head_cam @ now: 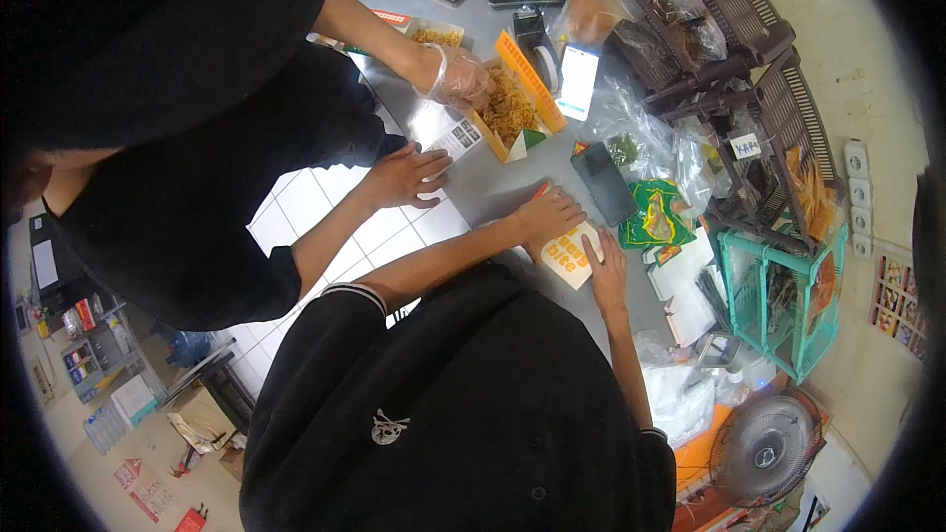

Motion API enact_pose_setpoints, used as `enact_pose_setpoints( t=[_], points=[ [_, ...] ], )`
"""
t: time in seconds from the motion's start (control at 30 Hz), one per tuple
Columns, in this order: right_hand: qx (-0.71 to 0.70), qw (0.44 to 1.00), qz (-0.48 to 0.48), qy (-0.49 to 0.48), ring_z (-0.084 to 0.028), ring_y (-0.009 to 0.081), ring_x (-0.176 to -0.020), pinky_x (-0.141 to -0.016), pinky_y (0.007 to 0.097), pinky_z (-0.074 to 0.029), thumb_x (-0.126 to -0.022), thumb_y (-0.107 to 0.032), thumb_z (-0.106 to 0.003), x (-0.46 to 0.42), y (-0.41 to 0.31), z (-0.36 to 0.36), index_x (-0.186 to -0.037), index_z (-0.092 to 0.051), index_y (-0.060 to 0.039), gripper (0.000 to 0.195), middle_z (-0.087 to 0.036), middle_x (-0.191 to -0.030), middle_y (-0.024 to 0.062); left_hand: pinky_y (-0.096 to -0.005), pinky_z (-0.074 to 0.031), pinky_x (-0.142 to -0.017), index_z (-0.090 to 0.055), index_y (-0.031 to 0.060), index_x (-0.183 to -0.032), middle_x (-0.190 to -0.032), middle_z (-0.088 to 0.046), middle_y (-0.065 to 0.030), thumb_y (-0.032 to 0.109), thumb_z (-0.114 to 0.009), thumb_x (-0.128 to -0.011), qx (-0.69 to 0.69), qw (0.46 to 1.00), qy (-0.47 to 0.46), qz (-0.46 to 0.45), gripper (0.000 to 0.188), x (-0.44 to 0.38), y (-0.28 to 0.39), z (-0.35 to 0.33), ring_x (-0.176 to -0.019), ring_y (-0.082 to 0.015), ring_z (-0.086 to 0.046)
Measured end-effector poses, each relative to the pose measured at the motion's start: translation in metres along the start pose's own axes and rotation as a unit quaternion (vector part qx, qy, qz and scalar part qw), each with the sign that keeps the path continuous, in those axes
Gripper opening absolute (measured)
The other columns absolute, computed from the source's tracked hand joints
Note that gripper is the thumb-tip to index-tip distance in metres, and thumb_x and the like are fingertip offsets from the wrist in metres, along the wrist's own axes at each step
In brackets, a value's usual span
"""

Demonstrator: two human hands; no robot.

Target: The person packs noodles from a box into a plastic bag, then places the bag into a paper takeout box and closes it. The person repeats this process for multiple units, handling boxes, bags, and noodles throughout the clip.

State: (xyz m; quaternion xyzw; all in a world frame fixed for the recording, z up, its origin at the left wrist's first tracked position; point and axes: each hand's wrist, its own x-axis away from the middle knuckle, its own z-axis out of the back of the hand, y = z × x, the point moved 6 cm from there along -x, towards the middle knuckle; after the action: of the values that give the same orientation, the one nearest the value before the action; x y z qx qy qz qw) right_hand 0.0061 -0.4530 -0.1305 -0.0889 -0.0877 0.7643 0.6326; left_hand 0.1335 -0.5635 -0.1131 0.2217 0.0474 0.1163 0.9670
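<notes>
A cream food carton (567,260) with orange lettering lies before me on the grey metal table. My left hand (550,213) grips its far end, fingers folded over the top. Along the right side, my right hand (609,266) holds the carton with its fingertips on the lid. The carton's far edge is partly hidden under my left hand. Just beyond my hands lie a dark smartphone (603,183) and a green plastic packet (656,216).
At left, a co-worker's gloved hand (460,78) reaches into an open carton of noodles (511,105); their bare hand (408,176) is by the table edge. A lit phone (578,81), brown plastic baskets (794,107), a turquoise basket (787,303) and a fan (767,451) stand around.
</notes>
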Motion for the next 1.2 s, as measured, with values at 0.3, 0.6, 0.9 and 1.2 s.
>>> enact_pose_setpoints(
  t=[0.3, 0.6, 0.9, 1.2],
  points=[
    [-0.157, 0.981, -0.105, -0.052, -0.049, 0.0332, -0.115, -0.095, 0.0418, -0.039, -0.096, -0.014, -0.043, -0.037, 0.017, -0.001, -0.123, -0.056, -0.0042, 0.031, -0.055, -0.122, 0.0187, -0.0488, -0.036, -0.093, -0.043, 0.0064, -0.13, -0.115, -0.053, -0.0093, 0.041, -0.086, -0.036, -0.015, 0.999, -0.034, -0.005, 0.109, -0.004, -0.004, -0.004, -0.112, -0.0279, -0.047],
    [-0.016, 0.994, -0.105, 0.01, -0.051, 0.0346, -0.091, -0.077, 0.0469, -0.041, -0.099, -0.025, -0.04, -0.052, -0.007, -0.002, -0.103, -0.057, -0.0052, 0.027, -0.056, -0.098, 0.0128, -0.0501, -0.035, -0.092, -0.04, 0.004, -0.132, -0.12, -0.051, -0.0116, 0.051, -0.083, -0.04, 0.002, 0.999, 0.047, -0.013, 0.112, 0.007, -0.007, -0.009, -0.114, -0.0281, -0.046],
    [-0.098, 0.993, -0.038, 0.062, -0.052, 0.0309, -0.101, -0.08, 0.0419, -0.043, -0.095, -0.013, -0.042, -0.041, -0.003, 0.008, -0.118, -0.054, -0.0077, 0.027, -0.056, -0.112, 0.0141, -0.0534, -0.033, -0.097, -0.039, 0.0026, -0.134, -0.132, -0.046, -0.0132, 0.052, -0.082, -0.045, -0.016, 0.998, -0.058, -0.006, 0.111, 0.006, -0.008, -0.005, -0.124, -0.0302, -0.041],
    [-0.273, 0.911, -0.288, 0.112, -0.045, 0.0292, -0.123, -0.097, 0.0392, -0.041, -0.075, -0.008, -0.069, 0.025, 0.002, 0.035, -0.135, -0.04, -0.0031, 0.067, -0.048, -0.131, 0.0135, -0.0454, -0.051, -0.079, -0.055, 0.0055, -0.115, -0.102, -0.064, -0.0213, 0.028, -0.072, -0.076, 0.239, 0.97, 0.018, 0.036, 0.048, -0.015, -0.035, 0.066, -0.092, -0.0388, -0.063]
  ],
)
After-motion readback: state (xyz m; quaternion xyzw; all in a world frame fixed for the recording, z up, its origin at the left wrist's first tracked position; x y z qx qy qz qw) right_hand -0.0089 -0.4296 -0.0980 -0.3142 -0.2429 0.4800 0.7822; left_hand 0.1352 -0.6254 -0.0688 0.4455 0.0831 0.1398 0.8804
